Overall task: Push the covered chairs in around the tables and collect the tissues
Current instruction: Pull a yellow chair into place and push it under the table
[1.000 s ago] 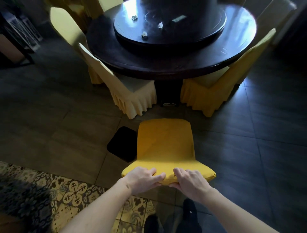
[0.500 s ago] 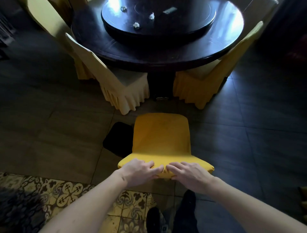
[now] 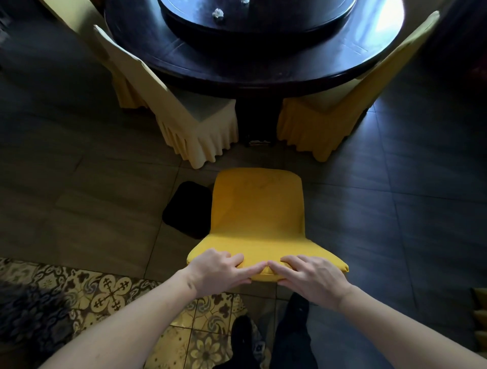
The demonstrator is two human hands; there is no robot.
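A yellow covered chair (image 3: 257, 210) stands on the floor in front of me, its back towards me. My left hand (image 3: 220, 271) and my right hand (image 3: 313, 279) both grip the top edge of its backrest, fingertips nearly touching. Ahead is the dark round table (image 3: 263, 68) with a raised turntable (image 3: 263, 29). A crumpled white tissue (image 3: 217, 12) lies on the turntable; another tissue (image 3: 245, 1) shows at the top edge. The chair faces the gap between two covered chairs.
A pale covered chair (image 3: 184, 116) sits tucked at the table's left, a yellow covered chair (image 3: 337, 110) at its right. A black mat (image 3: 187, 209) lies left of my chair. Patterned tiles (image 3: 110, 292) run under my feet. The table pedestal (image 3: 257, 118) stands straight ahead.
The chair and I have moved forward towards the table, which now fills more of the view. Both hands keep their hold on the backrest.
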